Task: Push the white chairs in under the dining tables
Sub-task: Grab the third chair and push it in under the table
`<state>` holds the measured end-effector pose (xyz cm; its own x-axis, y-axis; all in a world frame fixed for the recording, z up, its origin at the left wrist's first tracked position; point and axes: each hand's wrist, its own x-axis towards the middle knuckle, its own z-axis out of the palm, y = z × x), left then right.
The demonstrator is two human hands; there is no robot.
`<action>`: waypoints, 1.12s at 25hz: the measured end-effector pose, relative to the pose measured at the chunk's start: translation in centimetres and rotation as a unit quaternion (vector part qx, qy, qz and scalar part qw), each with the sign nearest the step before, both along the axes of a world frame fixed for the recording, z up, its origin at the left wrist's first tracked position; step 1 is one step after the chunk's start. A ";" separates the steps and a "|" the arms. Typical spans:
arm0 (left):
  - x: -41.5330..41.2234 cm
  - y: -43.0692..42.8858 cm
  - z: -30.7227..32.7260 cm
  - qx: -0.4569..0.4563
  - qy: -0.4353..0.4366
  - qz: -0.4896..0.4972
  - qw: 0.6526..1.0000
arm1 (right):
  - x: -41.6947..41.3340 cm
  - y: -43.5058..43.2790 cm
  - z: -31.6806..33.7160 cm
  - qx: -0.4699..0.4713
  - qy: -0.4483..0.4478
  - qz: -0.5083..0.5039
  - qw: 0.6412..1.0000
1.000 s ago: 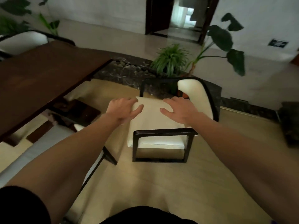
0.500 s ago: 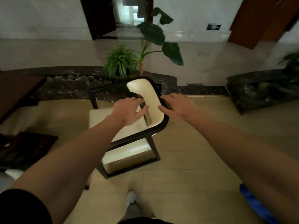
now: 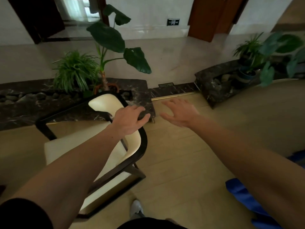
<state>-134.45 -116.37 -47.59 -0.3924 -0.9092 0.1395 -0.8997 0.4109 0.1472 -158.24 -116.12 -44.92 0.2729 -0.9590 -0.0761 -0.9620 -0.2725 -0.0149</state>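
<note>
A white chair (image 3: 107,103) with a cream seat, curved backrest and dark frame stands on the floor at centre left. My left hand (image 3: 128,120) rests on the top of its curved backrest, fingers draped over the dark rim without a clear grip. My right hand (image 3: 179,113) hovers open above the floor to the right of the chair, touching nothing. No dining table is in view.
A low dark marble planter (image 3: 19,106) with pebbles and green plants (image 3: 74,70) runs behind the chair. A second planter (image 3: 219,83) sits at right. A blue object (image 3: 242,194) lies on the floor lower right. My shoe (image 3: 136,209) is near the chair's legs.
My view has swung right, so the dining table has left the frame. My right hand has come off the chair and moved right; my left hand stays on the backrest.
</note>
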 end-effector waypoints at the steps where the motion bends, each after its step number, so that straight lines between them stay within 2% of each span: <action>1: -0.6 -1.6 -0.1 0.000 -0.007 -0.008 1.000 | -0.6 -1.1 0.2 0.000 0.000 -0.010 1.000; 7: -3.5 -7.7 -1.7 0.003 -0.016 -0.057 0.998 | -4.3 -5.5 -1.6 0.004 -0.009 -0.057 0.998; 14: -8.8 -15.8 -4.0 0.033 -0.012 -0.042 0.998 | -10.0 -13.9 -4.3 0.028 -0.008 -0.034 0.999; 21: -15.2 -22.6 -5.1 0.083 -0.023 0.069 0.994 | -17.4 -26.0 -4.6 0.053 -0.001 0.067 0.996; 28: -17.6 -25.0 -6.5 0.099 -0.020 0.168 0.981 | -18.1 -32.5 -7.1 0.090 -0.001 0.173 0.981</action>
